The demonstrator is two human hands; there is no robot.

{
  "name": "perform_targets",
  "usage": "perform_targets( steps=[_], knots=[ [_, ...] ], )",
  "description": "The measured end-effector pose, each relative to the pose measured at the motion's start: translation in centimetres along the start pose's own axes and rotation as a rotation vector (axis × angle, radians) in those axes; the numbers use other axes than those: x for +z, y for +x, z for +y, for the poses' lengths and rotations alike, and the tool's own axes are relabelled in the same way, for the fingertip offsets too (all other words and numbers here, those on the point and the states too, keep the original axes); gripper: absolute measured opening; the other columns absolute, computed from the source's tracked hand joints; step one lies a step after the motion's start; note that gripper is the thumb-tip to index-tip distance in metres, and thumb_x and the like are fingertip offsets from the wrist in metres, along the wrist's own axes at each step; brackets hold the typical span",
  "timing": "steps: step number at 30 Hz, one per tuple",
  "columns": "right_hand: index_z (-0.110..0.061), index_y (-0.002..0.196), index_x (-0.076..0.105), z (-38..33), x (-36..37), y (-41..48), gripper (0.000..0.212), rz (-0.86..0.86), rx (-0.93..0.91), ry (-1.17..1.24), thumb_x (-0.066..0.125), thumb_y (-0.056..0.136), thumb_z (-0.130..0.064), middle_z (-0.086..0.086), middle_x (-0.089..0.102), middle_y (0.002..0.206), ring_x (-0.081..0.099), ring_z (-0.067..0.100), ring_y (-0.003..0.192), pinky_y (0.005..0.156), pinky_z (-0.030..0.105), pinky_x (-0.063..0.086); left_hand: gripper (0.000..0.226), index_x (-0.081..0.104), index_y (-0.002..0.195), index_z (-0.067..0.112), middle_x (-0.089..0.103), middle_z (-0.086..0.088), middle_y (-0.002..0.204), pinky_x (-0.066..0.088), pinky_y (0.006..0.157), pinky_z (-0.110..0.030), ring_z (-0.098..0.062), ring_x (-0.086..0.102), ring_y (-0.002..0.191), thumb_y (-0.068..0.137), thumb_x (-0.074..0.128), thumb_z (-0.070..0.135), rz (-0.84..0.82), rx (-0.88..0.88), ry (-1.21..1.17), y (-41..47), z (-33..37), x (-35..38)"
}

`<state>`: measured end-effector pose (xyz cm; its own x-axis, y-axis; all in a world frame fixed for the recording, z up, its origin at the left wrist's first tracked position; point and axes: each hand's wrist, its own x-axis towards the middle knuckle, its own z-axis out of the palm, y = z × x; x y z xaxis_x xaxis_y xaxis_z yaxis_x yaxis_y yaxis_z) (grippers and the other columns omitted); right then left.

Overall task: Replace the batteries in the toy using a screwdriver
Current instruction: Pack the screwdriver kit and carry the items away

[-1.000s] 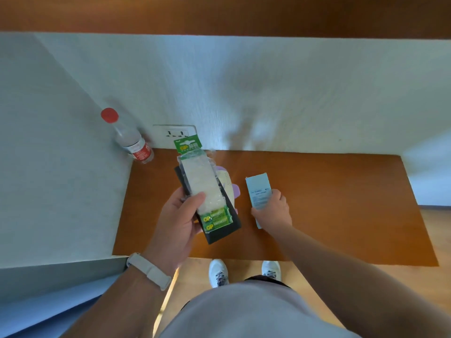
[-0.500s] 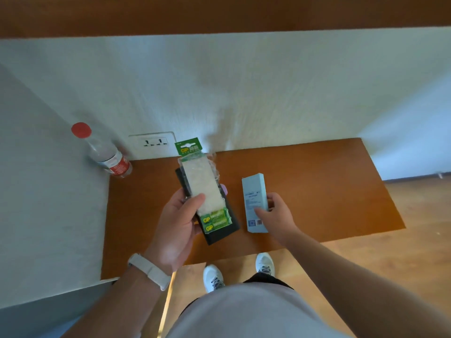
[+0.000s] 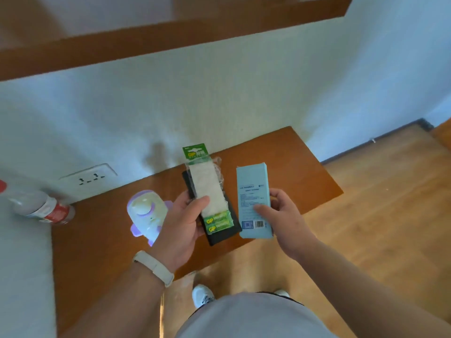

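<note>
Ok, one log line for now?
left hand: holds battery pack and black case | right hand: holds blue box | toy: on table

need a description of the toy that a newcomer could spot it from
Find the orange-brown wooden desk against the white wall. On it, between the clear plastic bottle with a red label and the left hand, lies a rounded white plastic toy with lilac trim. Nothing else there is bulbous or lilac-edged.

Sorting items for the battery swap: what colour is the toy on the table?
The toy is white with purple trim; it shows best in the head view.
</note>
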<state>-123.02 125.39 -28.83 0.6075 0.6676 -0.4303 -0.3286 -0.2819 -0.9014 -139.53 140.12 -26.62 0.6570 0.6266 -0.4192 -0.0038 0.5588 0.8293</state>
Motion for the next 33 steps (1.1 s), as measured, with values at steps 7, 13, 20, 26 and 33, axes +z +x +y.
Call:
perform_targets(
  steps=[7,13,20,26,33],
  knots=[
    [-0.022,0.114,0.057,-1.3,-9.5,-3.5,0.041,0.073,-0.042,0.151,0.074,0.077,-0.027,0.003,0.074,0.111,0.073,0.029,0.098,0.084,0.055,0.058,0.03,0.061,0.131,0.022,0.074,-0.005,0.121,0.062,0.075,-0.035,-0.025,0.072,0.108,0.102,0.051,0.016,-0.174,-0.058,0.099,0.2,-2.5,9.8],
    [-0.012,0.12,0.055,-2.0,-19.3,-7.3,0.035,0.176,-0.089,0.307,0.068,0.089,-0.008,0.009,0.074,0.111,0.072,0.034,0.099,0.086,0.055,0.056,0.031,0.06,0.131,0.018,0.074,-0.008,0.121,0.061,0.074,-0.033,-0.027,0.072,0.108,0.102,0.052,0.017,-0.282,-0.089,0.176,-0.3,-5.0,20.0],
    [-0.017,0.12,0.059,-1.1,-30.2,-11.5,0.039,0.31,-0.147,0.429,0.071,0.083,-0.014,0.006,0.074,0.111,0.073,0.032,0.099,0.08,0.046,0.059,0.032,0.06,0.132,0.015,0.073,-0.009,0.121,0.061,0.071,-0.032,-0.027,0.072,0.106,0.101,0.052,0.015,-0.411,-0.155,0.238,-0.6,-8.9,31.2],
    [-0.017,0.121,0.058,-0.4,-36.8,-15.2,0.033,0.496,-0.158,0.57,0.066,0.091,-0.006,0.007,0.074,0.11,0.073,0.031,0.098,0.077,0.045,0.06,0.031,0.059,0.132,0.014,0.073,-0.009,0.121,0.061,0.07,-0.032,-0.026,0.072,0.107,0.102,0.052,0.015,-0.553,-0.221,0.332,0.1,-11.7,39.3],
    [-0.011,0.122,0.057,-0.8,-42.1,-17.0,0.031,0.728,-0.155,0.652,0.063,0.092,-0.004,0.012,0.071,0.113,0.073,0.032,0.097,0.077,0.046,0.059,0.029,0.061,0.129,0.018,0.073,-0.008,0.121,0.061,0.075,-0.035,-0.027,0.071,0.11,0.102,0.053,0.016,-0.724,-0.29,0.434,3.3,-14.8,47.6]
  ],
)
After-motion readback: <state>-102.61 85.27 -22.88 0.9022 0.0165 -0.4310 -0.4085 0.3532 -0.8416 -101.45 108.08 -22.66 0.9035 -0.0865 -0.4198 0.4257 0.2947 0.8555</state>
